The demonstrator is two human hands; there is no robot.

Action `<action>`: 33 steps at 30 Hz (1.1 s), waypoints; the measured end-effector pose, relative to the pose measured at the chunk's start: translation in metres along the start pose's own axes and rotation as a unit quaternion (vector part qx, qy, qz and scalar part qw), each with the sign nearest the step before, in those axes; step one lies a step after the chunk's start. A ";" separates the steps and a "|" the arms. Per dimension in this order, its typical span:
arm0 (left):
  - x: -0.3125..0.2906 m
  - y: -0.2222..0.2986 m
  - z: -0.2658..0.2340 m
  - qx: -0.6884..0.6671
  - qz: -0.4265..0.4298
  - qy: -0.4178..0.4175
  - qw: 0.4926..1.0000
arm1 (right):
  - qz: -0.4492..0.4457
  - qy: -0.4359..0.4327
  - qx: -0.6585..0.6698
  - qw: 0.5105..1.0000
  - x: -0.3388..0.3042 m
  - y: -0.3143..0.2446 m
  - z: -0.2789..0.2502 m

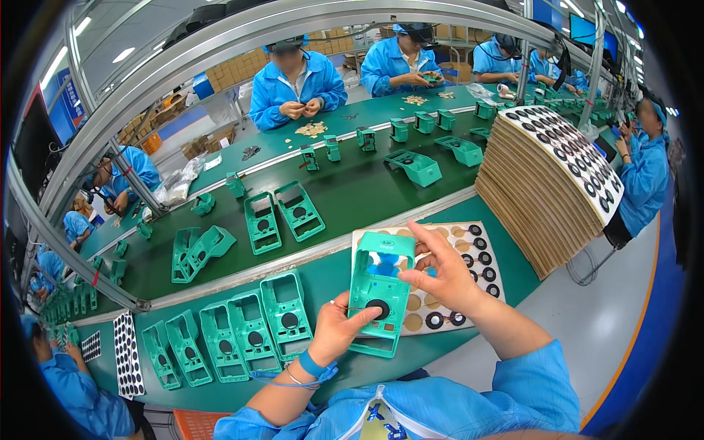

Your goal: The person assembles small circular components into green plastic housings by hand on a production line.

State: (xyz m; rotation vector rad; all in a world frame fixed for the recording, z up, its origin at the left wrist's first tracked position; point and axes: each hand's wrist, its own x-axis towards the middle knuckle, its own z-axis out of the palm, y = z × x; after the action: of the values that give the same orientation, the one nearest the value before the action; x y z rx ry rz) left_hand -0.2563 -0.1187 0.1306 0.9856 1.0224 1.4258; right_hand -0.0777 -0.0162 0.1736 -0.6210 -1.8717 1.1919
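Note:
A green plastic housing [400, 323], a rectangular shell with a window at its upper end, is held up in front of me. My left hand [339, 326] grips its lower left side, the thumb pressing on a black round disc [378, 309] inside. A thin wire seems to run from the disc toward the fingers. At the upper right edge, my right hand [444, 271] has its fingers spread, the thumb close to the window; whether it touches the rim I cannot tell. Under the housing lies a white sheet of black discs [486, 258], with several tan round spots bare.
Several green housings with black discs [283, 315] stand left on the table. Beyond runs a green conveyor belt [345, 198] carrying more housings. A tall stack of disc sheets [513, 198] rises at right. Co-workers [297, 81] sit across; a metal frame [242, 44] spans overhead.

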 end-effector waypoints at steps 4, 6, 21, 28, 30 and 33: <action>0.007 0.000 -0.004 0.049 -0.010 -0.014 0.999 | 0.008 -0.063 -0.204 0.977 0.012 -0.017 -0.005; 0.012 0.002 -0.010 0.073 -0.007 -0.016 0.997 | 0.071 -0.098 -0.272 0.955 0.026 -0.020 -0.009; -0.014 0.054 -0.063 0.415 0.272 0.213 0.842 | 0.370 0.250 0.306 0.841 0.201 0.159 -0.026; -0.034 0.054 -0.068 0.501 0.280 0.201 0.794 | 0.432 0.241 0.332 0.803 0.184 0.127 0.016; -0.037 0.058 -0.059 0.479 0.297 0.199 0.802 | 0.407 0.125 0.147 0.893 0.163 0.105 -0.052; -0.067 0.082 -0.061 0.515 0.291 0.191 0.784 | 0.191 0.080 -0.114 0.972 0.123 0.053 -0.110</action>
State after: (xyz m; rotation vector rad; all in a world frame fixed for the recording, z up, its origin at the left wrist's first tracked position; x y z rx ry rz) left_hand -0.3319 -0.1948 0.1891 1.9808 2.0320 1.5662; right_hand -0.0545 0.1539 0.1963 -1.2138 -1.8135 1.1267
